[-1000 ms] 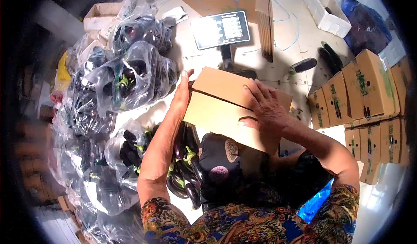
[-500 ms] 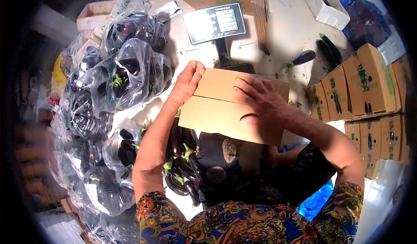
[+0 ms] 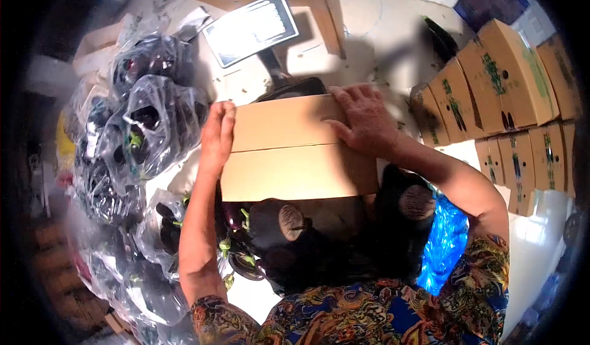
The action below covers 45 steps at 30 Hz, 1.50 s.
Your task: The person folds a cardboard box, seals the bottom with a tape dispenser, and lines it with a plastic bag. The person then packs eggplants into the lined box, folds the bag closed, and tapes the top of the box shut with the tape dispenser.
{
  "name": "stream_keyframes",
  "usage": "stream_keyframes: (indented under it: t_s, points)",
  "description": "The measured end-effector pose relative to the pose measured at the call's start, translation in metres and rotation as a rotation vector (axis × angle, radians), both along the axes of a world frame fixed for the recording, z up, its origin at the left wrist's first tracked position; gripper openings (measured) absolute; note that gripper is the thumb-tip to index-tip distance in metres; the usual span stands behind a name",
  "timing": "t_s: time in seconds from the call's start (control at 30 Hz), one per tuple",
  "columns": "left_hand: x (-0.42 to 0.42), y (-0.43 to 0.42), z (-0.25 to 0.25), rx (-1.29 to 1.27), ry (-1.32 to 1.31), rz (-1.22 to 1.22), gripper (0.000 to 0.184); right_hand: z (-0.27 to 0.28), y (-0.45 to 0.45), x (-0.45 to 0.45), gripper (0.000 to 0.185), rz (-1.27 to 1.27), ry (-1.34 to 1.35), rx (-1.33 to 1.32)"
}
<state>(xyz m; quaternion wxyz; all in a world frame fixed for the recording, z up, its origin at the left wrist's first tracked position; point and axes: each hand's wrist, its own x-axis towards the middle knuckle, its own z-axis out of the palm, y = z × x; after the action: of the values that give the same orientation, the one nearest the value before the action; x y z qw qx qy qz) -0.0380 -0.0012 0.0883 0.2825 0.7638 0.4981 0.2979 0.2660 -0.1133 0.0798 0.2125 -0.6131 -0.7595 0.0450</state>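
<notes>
A cardboard box (image 3: 276,124) lies across the lap with its two top flaps folded in, meeting along a straight seam. My left hand (image 3: 219,130) grips its left edge near the far corner, fingers close together. On the far right part of the top rests my right hand (image 3: 367,121), fingers laid flat and the thumb apart. Just beyond the box is a scale's dark platform (image 3: 298,89) with a lit display (image 3: 251,30) on a post. What is inside the box is hidden.
Clear plastic bags of eggplants (image 3: 144,124) are heaped at the left. Loose eggplants (image 3: 233,216) lie beside my left forearm. Printed cardboard boxes (image 3: 501,84) are stacked at the right. Flattened cardboard (image 3: 329,16) stands beyond the scale, and a blue bag (image 3: 445,240) is near my right elbow.
The view has shifted. The flaps' seam has closed and the box sits straighter, closer to the scale. My right hand has moved to the far right of the top, its fingers spread less over the seam.
</notes>
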Motion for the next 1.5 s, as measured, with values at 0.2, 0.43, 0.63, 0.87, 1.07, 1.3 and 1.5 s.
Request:
stream_keyframes:
  t_s: [0.2, 0.43, 0.63, 0.87, 1.07, 1.3, 1.5]
  points:
    - [0.007, -0.008, 0.014, -0.157, -0.038, -0.053, 0.03, -0.006, -0.006, -0.001, 0.058, 0.012, 0.066, 0.078]
    - [0.007, 0.0, 0.006, -0.082, -0.02, -0.001, 0.021, -0.033, 0.011, 0.044, 0.052, -0.095, 0.679, 0.049]
    - [0.007, 0.003, -0.001, -0.134, -0.11, 0.019, 0.021, -0.234, -0.076, 0.137, 0.06, -0.361, -0.155, -0.597]
    - [0.011, 0.0, 0.005, -0.201, -0.1, 0.09, 0.02, -0.237, -0.112, 0.112, 0.053, -0.637, 0.293, -0.585]
    - [0.005, 0.004, -0.002, -0.19, -0.139, 0.082, 0.021, -0.124, -0.118, 0.136, 0.049, -0.534, 1.288, -0.228]
    - [0.008, -0.004, 0.008, -0.146, -0.171, 0.049, 0.019, 0.078, -0.066, 0.086, 0.069, -0.288, 1.273, -0.091]
    - [0.005, -0.006, 0.003, -0.07, -0.23, 0.035, 0.018, 0.109, -0.049, 0.025, 0.083, 0.056, 1.247, -0.249]
